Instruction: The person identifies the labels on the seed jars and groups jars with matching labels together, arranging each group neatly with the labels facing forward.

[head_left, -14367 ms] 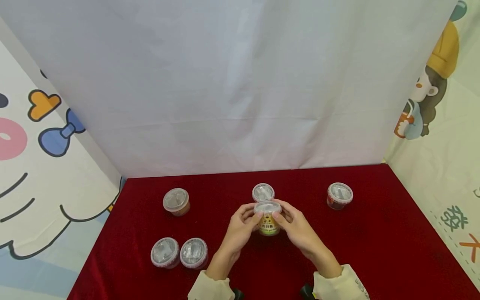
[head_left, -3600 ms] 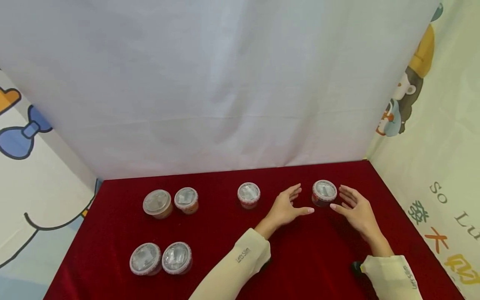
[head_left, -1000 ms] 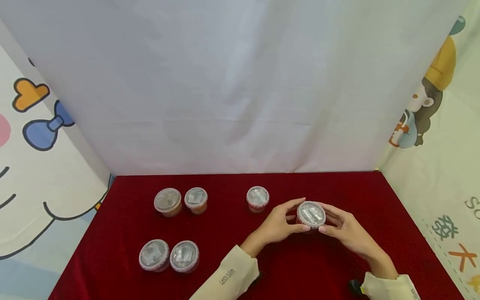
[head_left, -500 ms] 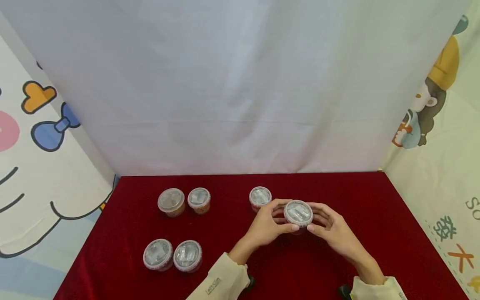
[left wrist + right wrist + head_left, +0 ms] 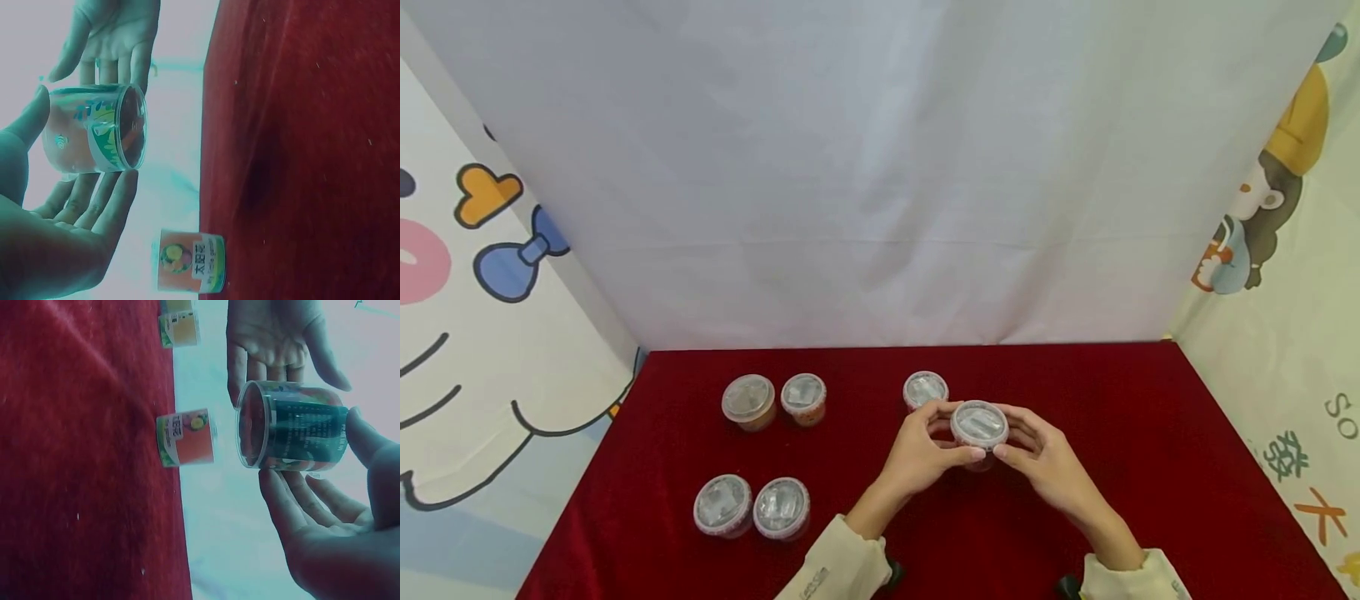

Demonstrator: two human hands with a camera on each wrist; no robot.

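A small clear plastic cup with a printed label and a lid [image 5: 980, 423] is held upright between both hands, raised off the red cloth. My left hand [image 5: 917, 454] grips its left side, thumb toward me and fingers round the back. On the opposite side my right hand [image 5: 1041, 458] grips it the same way. The left wrist view shows the clear bottom of this held cup [image 5: 94, 131] above the cloth. Just behind the left fingertips stands another lidded cup [image 5: 926, 388], partly hidden; the right wrist view shows its orange-red label [image 5: 190, 439].
Two lidded cups stand side by side at the back left, a wider one [image 5: 748, 398] and a smaller one [image 5: 804, 397]. Nearer, at the front left, are two more cups, one [image 5: 722, 504] beside the other [image 5: 782, 507]. A white curtain [image 5: 880, 208] rises behind the red-covered table [image 5: 1150, 467].
The hands, open around the cup at the back right 3.6 s ago, now hold it and have carried it left. The cup held 14.4 s ago is no longer in the hands.
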